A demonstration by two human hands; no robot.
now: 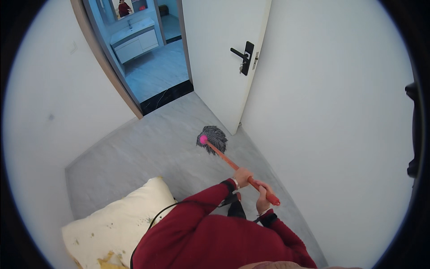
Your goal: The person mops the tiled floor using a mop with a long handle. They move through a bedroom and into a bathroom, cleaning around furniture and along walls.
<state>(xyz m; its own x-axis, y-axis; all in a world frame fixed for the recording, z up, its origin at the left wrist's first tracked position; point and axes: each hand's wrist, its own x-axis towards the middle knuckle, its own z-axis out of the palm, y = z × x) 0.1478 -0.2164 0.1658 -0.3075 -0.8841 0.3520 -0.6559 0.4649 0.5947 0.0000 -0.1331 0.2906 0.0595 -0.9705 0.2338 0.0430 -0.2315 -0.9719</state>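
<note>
Left hand: the left hand [242,176] is wrapped round the orange handle [237,168] a little way below its top, fingers closed on the pole; set lower, it steers the stroke.
Right hand: the right hand [263,197] is closed round the same handle near its upper end, just short of the red end cap [274,201]; held higher, it gives leverage and push.
Mop: the mop slants away from the body, its handle running from the hands down to the floor ahead, so the person can reach without bending.
Mop head: the dark grey string head [213,137] lies spread on the grey floor [148,152], with a pink collar [204,140] where the handle joins it; it sits just beside the foot of the open white door [219,67], near the corner with the white wall [331,112].
Doorway: the door, with its black lever handle [242,54], stands open onto a bluish tiled room with a white vanity cabinet [134,42].
Pillow: a cream, stained pillow [116,224] lies at lower left, well apart from the mop head.
Cable: a thin black cable [154,219] runs across the red sleeve; where it ends I cannot tell.
</note>
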